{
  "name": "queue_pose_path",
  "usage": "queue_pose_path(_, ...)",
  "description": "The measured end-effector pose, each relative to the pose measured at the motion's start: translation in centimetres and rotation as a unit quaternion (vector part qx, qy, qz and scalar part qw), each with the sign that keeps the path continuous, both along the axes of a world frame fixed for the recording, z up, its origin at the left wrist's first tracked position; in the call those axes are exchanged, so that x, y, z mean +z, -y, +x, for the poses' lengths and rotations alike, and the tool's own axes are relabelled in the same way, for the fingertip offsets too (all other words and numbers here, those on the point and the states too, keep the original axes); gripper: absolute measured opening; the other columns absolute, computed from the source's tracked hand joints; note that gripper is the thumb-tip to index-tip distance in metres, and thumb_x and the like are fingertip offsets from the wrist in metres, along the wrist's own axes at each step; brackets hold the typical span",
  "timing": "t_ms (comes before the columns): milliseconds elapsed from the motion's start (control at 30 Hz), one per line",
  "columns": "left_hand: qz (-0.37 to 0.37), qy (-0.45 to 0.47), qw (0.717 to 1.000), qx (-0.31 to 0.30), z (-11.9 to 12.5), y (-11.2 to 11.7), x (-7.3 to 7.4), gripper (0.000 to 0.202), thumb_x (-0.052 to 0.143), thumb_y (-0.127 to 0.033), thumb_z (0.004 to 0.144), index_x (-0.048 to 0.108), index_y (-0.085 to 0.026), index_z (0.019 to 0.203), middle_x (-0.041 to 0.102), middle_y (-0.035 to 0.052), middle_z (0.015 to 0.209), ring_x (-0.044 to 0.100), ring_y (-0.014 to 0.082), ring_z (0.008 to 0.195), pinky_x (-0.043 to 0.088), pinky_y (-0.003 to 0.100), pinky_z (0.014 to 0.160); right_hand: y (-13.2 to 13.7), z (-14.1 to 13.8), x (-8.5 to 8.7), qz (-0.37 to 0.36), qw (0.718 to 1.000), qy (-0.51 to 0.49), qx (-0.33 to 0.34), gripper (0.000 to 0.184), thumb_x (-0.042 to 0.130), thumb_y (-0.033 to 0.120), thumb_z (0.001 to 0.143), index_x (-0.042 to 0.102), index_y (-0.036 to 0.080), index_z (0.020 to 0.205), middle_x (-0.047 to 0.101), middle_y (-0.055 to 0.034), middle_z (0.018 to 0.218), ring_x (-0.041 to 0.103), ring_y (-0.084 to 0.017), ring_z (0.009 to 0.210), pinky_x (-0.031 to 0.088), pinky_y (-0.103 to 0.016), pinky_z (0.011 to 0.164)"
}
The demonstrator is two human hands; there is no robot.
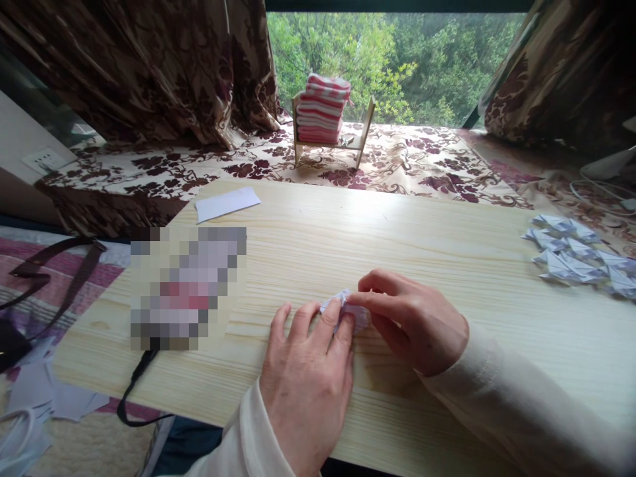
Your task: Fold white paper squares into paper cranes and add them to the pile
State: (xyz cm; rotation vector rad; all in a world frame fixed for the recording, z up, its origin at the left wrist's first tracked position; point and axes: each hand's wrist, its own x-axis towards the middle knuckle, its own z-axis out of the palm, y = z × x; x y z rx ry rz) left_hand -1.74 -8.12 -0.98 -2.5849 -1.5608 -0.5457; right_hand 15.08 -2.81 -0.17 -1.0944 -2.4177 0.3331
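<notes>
A small folded piece of white paper (356, 319) lies on the wooden table between my hands. My left hand (311, 361) rests on the tabletop with its fingers spread, and its index finger and thumb press down on the paper. From the right, my right hand (415, 315) reaches the same piece, its index fingertip on the upper edge and the other fingers bent in around the paper's right side. Fingers cover part of the paper, so its full shape is hidden.
Several folded paper pieces (576, 255) sit at the table's right edge. A flat paper strip (228, 204) lies at the back left, near a pixelated device with a black cable (130, 391). Striped cloths (322, 112) are stacked on a small rack on the windowsill.
</notes>
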Motion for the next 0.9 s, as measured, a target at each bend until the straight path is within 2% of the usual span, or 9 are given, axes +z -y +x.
queue_pose_path(300, 0.004, 0.002, 1.0, 0.009, 0.1, -0.1, 0.0, 0.034, 0.04, -0.022, 0.089, 0.057, -0.019, 0.118, 0.06, 0.0012, 0.121, 0.051, 0.026, 0.105, 0.037, 0.05, 0.094, -0.2, 0.3, -0.1, 0.004, 1.0, -0.014, -0.02, 0.033, 0.041, 0.006, 0.078, 0.063, 0.018, 0.099, 0.06, -0.0081, 0.09, 0.057, -0.016, 0.076, 0.045, -0.027, 0.063)
queue_pose_path(533, -0.009, 0.008, 1.0, 0.004, 0.0, 0.0, 0.2, 0.033, 0.04, -0.023, 0.089, 0.058, -0.021, 0.117, 0.059, 0.0009, 0.122, 0.051, 0.0258, 0.106, 0.037, 0.05, 0.094, -0.3, 0.6, 0.0, 0.017, 0.999, -0.017, -0.028, 0.024, 0.042, 0.008, 0.08, 0.062, 0.017, 0.089, 0.061, -0.0077, 0.085, 0.058, -0.016, 0.073, 0.046, -0.026, 0.062)
queue_pose_path(767, -0.011, 0.004, 1.0, 0.004, 0.1, 0.0, 0.1, 0.033, 0.04, -0.022, 0.089, 0.058, -0.018, 0.117, 0.059, 0.0012, 0.122, 0.05, 0.0257, 0.105, 0.038, 0.051, 0.094, -0.4, -0.3, 0.9, 0.034, 0.999, 0.014, -0.036, 0.012, 0.054, 0.024, 0.083, 0.062, 0.018, 0.088, 0.062, -0.0064, 0.087, 0.059, -0.017, 0.076, 0.045, -0.027, 0.064)
queue_pose_path(900, -0.018, 0.005, 1.0, 0.002, 0.1, 0.0, 0.2, 0.032, 0.04, -0.023, 0.089, 0.059, -0.018, 0.115, 0.058, 0.0018, 0.123, 0.049, 0.026, 0.107, 0.036, 0.051, 0.095, -0.9, -1.0, 1.0, 0.029, 0.998, 0.041, -0.039, 0.01, 0.057, 0.023, 0.08, 0.063, 0.018, 0.085, 0.061, -0.0055, 0.087, 0.059, -0.017, 0.076, 0.043, -0.027, 0.062)
